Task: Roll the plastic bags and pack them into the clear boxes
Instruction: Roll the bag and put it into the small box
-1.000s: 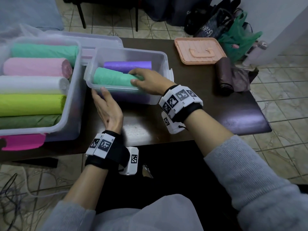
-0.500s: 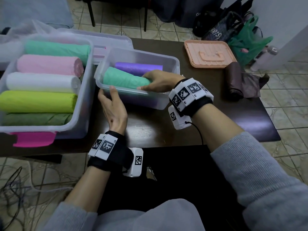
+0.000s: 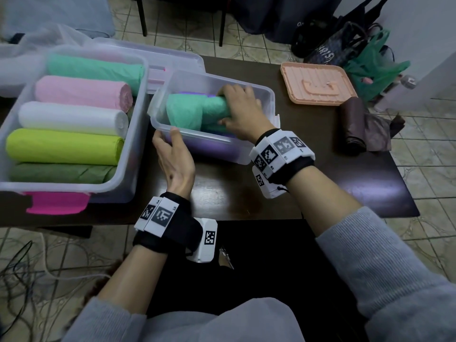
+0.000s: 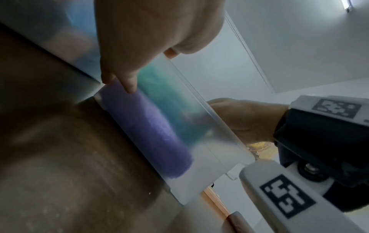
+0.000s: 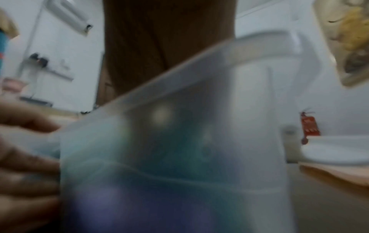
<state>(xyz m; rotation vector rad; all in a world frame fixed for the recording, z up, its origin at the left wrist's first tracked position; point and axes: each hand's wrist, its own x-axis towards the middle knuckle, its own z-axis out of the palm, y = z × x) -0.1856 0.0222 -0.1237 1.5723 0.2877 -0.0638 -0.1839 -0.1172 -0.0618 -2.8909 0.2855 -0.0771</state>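
Observation:
A small clear box [image 3: 270,101] stands mid-table. A teal bag roll [image 3: 187,112] lies slanted in it, its left end loose and wide. My right hand [image 3: 232,107] reaches into the box and grips the roll's right end, fingers over the top and thumb below. A purple roll [image 3: 207,146] lies under the teal one and shows through the near wall, as it does in the left wrist view [image 4: 151,134]. My left hand [image 3: 166,137] pinches the box's near rim at the left corner, thumb on top [image 4: 175,50] and fingers against the wall [image 4: 127,85].
A large clear box [image 3: 138,134] at the left holds several rolls in teal, pink, white, lime and olive. A peach lid [image 3: 318,83] and a brown rolled bag [image 3: 352,127] lie on the right of the dark table [image 3: 320,183]. Bags sit on the floor behind.
My right hand has gone deeper into the small box and closed round the teal roll's end, which now lies slanted. My left hand has risen from the box's near wall to pinch the rim.

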